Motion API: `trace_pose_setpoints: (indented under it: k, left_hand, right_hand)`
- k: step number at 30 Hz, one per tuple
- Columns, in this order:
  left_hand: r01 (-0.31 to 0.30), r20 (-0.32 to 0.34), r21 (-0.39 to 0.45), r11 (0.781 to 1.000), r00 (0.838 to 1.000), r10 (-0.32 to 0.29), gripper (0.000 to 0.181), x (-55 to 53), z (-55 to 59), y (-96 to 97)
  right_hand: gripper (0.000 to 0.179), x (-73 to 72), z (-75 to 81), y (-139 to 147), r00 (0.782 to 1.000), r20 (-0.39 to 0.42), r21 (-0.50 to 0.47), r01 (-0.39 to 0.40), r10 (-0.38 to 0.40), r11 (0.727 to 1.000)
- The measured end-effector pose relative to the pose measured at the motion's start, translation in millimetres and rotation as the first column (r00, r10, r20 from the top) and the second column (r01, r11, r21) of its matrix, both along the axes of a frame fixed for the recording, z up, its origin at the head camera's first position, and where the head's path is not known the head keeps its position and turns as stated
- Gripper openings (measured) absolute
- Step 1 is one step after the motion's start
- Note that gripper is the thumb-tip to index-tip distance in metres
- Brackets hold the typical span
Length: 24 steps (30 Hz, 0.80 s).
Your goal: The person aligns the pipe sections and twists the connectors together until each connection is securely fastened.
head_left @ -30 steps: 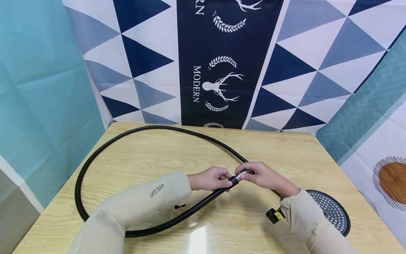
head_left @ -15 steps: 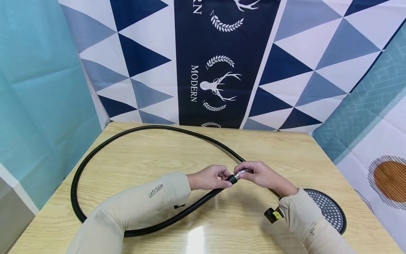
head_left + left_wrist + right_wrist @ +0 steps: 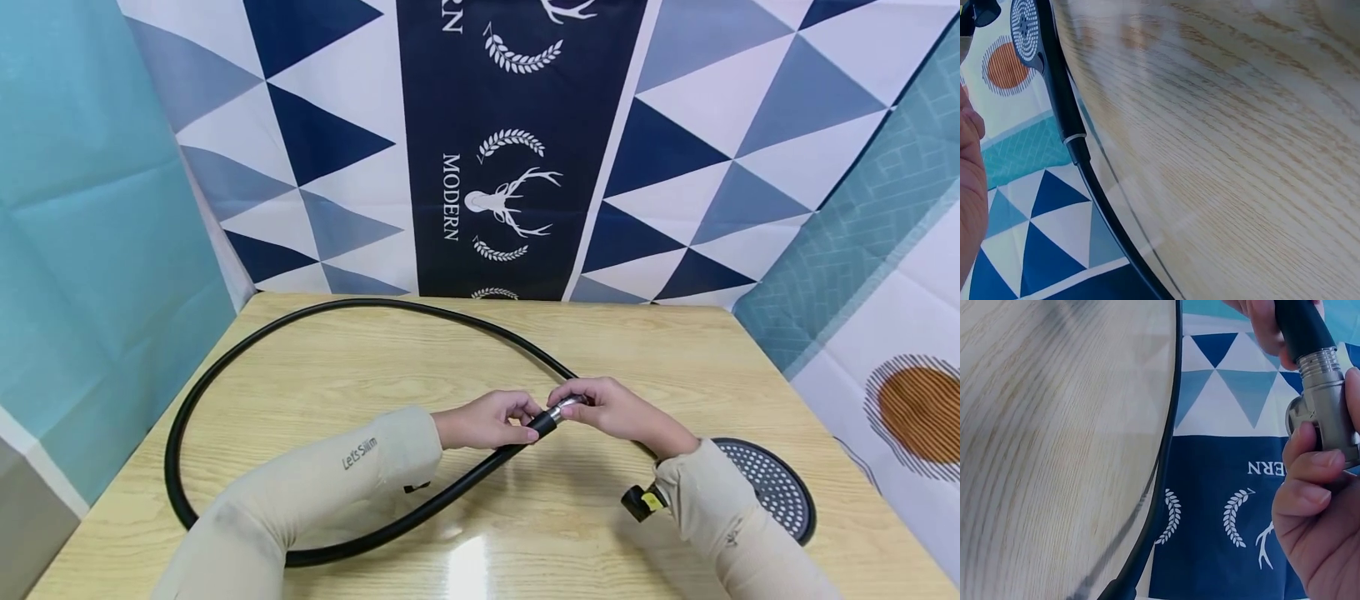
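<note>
At the middle right of the table, my left hand pinches the black end nut of a long black shower hose. Just beside it, my right hand grips a silver metal pipe fitting between thumb and fingers. The fitting meets the nut end to end, and a few of its threads show at the joint in the right wrist view. A round knob or side outlet juts from its side. Fingers hide the fitting's lower end.
The hose loops across the wooden table to a black hand shower, whose perforated face lies partly behind my right sleeve. Wrist cameras, one a black block with a yellow tag, stick out under the sleeves. Patterned cloth hangs behind.
The head view has shifted slightly. My left fingers have moved a little around the nut, and a fingertip once seen below the hose no longer shows. My right hand keeps its hold on the fitting.
</note>
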<state>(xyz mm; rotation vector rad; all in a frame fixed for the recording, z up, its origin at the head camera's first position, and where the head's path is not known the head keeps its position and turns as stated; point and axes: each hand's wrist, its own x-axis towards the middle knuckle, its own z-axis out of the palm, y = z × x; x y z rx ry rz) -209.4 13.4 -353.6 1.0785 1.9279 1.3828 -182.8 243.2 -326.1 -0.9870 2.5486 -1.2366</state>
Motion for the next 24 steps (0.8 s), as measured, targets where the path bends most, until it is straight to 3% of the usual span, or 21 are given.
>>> trace_pose_setpoints:
  k: [5, 10, 17, 24]
  left_hand:
    - [0.003, 0.008, -0.034, 0.999, 1.000, -0.003, 0.025, 1.8, 0.7, 1.5]
    - [-0.023, 0.067, -0.117, 0.993, 0.997, 0.030, 0.024, 2.9, 3.0, 6.1]
    - [0.021, 0.106, -0.198, 0.980, 0.994, 0.001, 0.020, 1.0, 1.2, 11.9]
    - [-0.053, 0.072, -0.177, 0.983, 0.995, 0.066, 0.016, 3.4, 0.3, 16.4]
  right_hand:
    - [0.012, 2.4, 0.6, 0.8, 1.000, 0.024, 0.001, 0.012, -0.012, 1.000]
    - [0.011, 2.7, -1.2, 3.8, 1.000, 0.010, 0.005, 0.026, -0.026, 1.000]
    - [0.011, 2.6, -3.6, 6.2, 0.999, 0.023, 0.027, 0.027, -0.027, 0.999]
    - [0.012, 1.7, -2.9, 8.8, 0.999, 0.005, 0.036, 0.034, -0.034, 0.999]
